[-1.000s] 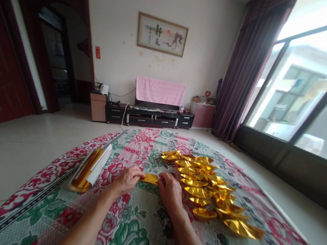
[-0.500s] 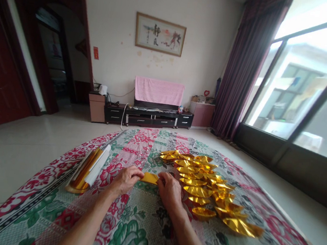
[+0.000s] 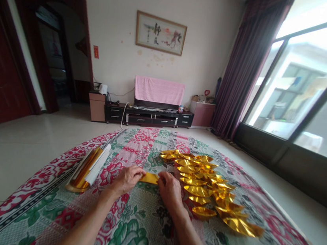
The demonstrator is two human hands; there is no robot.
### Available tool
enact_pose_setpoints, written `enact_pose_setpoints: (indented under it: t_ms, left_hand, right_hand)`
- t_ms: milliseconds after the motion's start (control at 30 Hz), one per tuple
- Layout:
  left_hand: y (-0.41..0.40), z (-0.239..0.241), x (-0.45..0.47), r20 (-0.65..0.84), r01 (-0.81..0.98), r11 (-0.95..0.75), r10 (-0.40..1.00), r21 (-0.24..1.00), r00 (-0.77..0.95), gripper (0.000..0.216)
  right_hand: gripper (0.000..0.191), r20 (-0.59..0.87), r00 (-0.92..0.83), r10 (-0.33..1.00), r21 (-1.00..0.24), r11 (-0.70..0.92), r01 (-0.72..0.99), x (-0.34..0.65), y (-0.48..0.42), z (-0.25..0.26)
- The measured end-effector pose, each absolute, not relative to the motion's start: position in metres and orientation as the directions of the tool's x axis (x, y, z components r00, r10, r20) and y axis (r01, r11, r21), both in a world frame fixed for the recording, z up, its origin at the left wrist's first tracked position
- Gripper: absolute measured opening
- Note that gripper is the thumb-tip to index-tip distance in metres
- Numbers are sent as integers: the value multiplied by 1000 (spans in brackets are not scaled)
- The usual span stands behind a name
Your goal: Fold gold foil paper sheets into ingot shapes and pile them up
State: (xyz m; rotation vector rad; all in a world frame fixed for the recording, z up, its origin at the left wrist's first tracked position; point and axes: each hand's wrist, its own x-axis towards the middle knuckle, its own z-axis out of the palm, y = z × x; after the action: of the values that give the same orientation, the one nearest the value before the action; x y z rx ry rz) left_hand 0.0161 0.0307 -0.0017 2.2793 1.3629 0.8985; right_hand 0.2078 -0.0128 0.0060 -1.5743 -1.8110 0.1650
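A folded strip of gold foil paper (image 3: 150, 178) stretches between my two hands, just over the patterned tablecloth. My left hand (image 3: 129, 178) pinches its left end between thumb and fingers. At the other end, my right hand (image 3: 170, 187) is closed on the strip in the same way. Several boat-shaped folded gold paper ingots (image 3: 196, 191) lie in overlapping rows right of my right hand. Left of my left hand rests a curled stack of gold and white paper sheets (image 3: 94, 167).
A floral tablecloth (image 3: 128, 237) covers the round table. Beyond it stand a low black TV cabinet (image 3: 152, 120) and a television under a pink cloth (image 3: 159, 91). Large windows (image 3: 301, 88) with a purple curtain (image 3: 241, 68) are on the right, a red door (image 3: 3, 67) on the left.
My hands stay on the gold paper strip with only a very slight shift of the fingers. The ingots and the paper stack have not moved.
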Motion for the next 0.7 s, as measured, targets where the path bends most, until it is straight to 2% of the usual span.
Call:
enact_pose_setpoints:
  t_ms: [133, 367, 700]
  left_hand:
    - [26, 4, 20, 324, 726, -467, 882, 505, 342, 30]
    - [25, 7, 21, 272, 748, -432, 901, 504, 337, 28]
    - [24, 8, 22, 289, 730, -453, 891, 512, 351, 25]
  right_hand:
    - [21, 435, 2, 901, -522, 250, 816, 208, -12, 4]
    - [20, 449, -6, 894, -510, 262, 819, 208, -11, 3]
    - [23, 414, 13, 910, -485, 208, 850, 206, -11, 3]
